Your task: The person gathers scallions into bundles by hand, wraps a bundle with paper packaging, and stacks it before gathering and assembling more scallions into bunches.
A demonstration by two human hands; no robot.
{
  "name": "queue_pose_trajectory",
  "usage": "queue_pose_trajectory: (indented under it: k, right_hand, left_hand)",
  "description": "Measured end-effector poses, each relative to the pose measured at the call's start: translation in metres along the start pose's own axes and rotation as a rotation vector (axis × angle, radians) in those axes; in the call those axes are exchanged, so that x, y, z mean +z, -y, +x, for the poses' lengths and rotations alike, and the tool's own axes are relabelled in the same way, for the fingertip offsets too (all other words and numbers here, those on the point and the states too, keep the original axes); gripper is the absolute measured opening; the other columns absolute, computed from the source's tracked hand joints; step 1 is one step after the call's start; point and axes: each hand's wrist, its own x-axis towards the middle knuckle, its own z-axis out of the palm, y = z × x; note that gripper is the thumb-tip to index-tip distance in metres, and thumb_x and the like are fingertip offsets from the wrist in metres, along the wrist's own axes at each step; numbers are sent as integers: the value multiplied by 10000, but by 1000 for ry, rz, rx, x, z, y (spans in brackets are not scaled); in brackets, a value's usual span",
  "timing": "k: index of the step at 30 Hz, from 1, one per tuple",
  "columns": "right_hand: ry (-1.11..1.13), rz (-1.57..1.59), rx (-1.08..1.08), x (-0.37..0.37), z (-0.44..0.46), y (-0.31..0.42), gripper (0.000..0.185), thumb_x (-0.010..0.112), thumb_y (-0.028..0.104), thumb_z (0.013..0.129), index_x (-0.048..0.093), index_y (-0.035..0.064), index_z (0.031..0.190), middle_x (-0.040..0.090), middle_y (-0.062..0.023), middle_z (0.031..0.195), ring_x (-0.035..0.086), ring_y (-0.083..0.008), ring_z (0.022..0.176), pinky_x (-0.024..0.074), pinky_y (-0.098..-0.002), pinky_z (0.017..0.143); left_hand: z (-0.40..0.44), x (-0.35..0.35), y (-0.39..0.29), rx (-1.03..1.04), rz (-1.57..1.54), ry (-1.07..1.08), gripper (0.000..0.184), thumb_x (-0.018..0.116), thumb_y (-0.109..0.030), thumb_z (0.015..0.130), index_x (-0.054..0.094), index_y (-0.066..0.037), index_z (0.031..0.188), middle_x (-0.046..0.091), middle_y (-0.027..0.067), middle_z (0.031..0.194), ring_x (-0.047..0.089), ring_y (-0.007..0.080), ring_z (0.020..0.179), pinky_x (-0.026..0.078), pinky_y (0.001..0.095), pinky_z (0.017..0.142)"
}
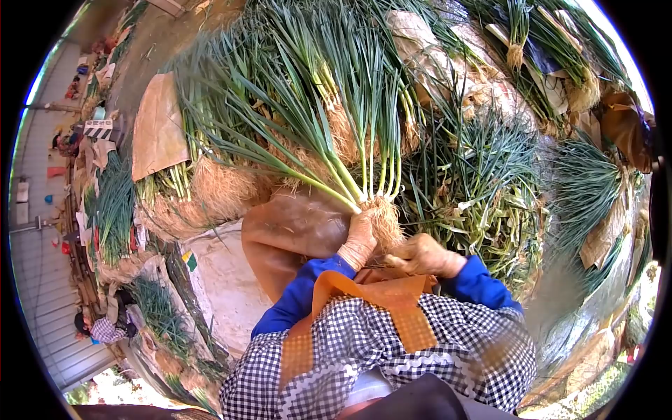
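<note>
onions: bunched
left hand: closed round base
right hand: curled at roots
beyond: onion heap
beside: leaf pile

From your head, the view faces forward and down: checked cloth near at six o'clock, plants farther at twelve.

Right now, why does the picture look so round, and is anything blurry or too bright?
Head view: the edges curve into black and the metal panels bend, likely from a very wide lens. Head view: daylight glares white at upper right and lower left. Head view: a brownish smear blurs the checked clothing at right; the held green bunch looks sharper.
</note>
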Motion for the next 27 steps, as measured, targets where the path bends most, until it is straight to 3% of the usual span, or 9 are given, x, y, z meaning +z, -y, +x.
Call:
queue_pose_trajectory:
  k: [3, 5, 7, 10, 15, 19, 21, 24, 27]
  right_hand:
    - [538, -579, 843, -42, -15, -40, 328, 423, 399, 896, 590, 200, 1098, 634, -47, 955, 626, -237, 828, 511, -340, 681]
    - [183, -590, 475, -37, -15, -79, 352, 431, 378, 906, 560, 128, 1117, 619, -61, 969, 615, -217, 764, 494, -327, 656]
    - [-221, 703, 819, -30, 21, -62, 329, 464, 314, 911, 543, 53, 1096, 605, -56, 928, 576, -164, 712, 469, -304, 651]
    - [-451, 738, 456, 5, 64, -69, 246, 549, 201, 882, 538, 19, 1047, 579, -23, 897, 525, -97, 787, 449, -294, 681]
    - [-492, 81, 287, 0, 69, -58, 276, 568, 218, 845, 509, 23, 1031, 532, -175, 934, 557, -321, 870, 452, -366, 734]
    - [-415, 919, 499, -45, 82, -90, 430, 503, 357, 900, 492, 25, 1174, 598, -68, 990, 571, -230, 808, 463, -310, 711]
    - [-762, -18, 497, -52, 106, -162, 357, 475, 345, 887, 594, 47, 1043, 630, -135, 989, 617, -267, 868, 473, -347, 731]
    - [-526, -356, 876, -75, 144, -200, 417, 590, 458, 776, 613, 79, 947, 643, -131, 913, 619, -304, 834, 486, -389, 698]
    - [-425, -507, 1011, -79, 162, -219, 357, 612, 422, 743, 616, 86, 865, 642, -135, 896, 621, -310, 849, 495, -398, 705]
  left_hand:
    - [-3, 0, -7, -60, 77, -67, 241, 543, -9, 795, 552, 14, 1035, 592, 84, 839, 584, 188, 727, 515, 286, 643]
    - [-3, 5, -5, -65, 71, -40, 251, 544, -7, 789, 551, 19, 1039, 598, 91, 859, 590, 192, 744, 521, 297, 658]
    - [-7, 6, -6, -33, 181, -69, 259, 547, -12, 789, 549, 16, 1047, 604, 96, 881, 593, 193, 773, 522, 307, 682]
    - [-11, 24, -17, -99, 124, -87, 224, 535, -50, 815, 551, -6, 1034, 608, 100, 894, 600, 218, 781, 523, 320, 701]
    - [-18, 29, -26, -191, 337, -80, 256, 564, -137, 827, 533, 4, 1038, 598, 91, 864, 581, 170, 703, 507, 257, 643]
    - [-34, 63, -44, -368, 232, 281, 368, 566, -106, 820, 486, 29, 1152, 561, 49, 861, 555, 105, 706, 473, 205, 629]
    - [-51, 92, -55, -227, 340, 267, 519, 660, -135, 748, 443, -1, 1199, 489, 48, 798, 494, 131, 655, 435, 235, 535]
    - [-59, 112, -75, 50, 299, 587, 573, 728, -89, 670, 459, -28, 1172, 484, 57, 820, 501, 149, 680, 479, 253, 581]
    - [-47, 76, -87, 283, 566, 387, 515, 701, -104, 707, 466, -17, 1157, 515, 55, 868, 535, 170, 732, 495, 268, 624]
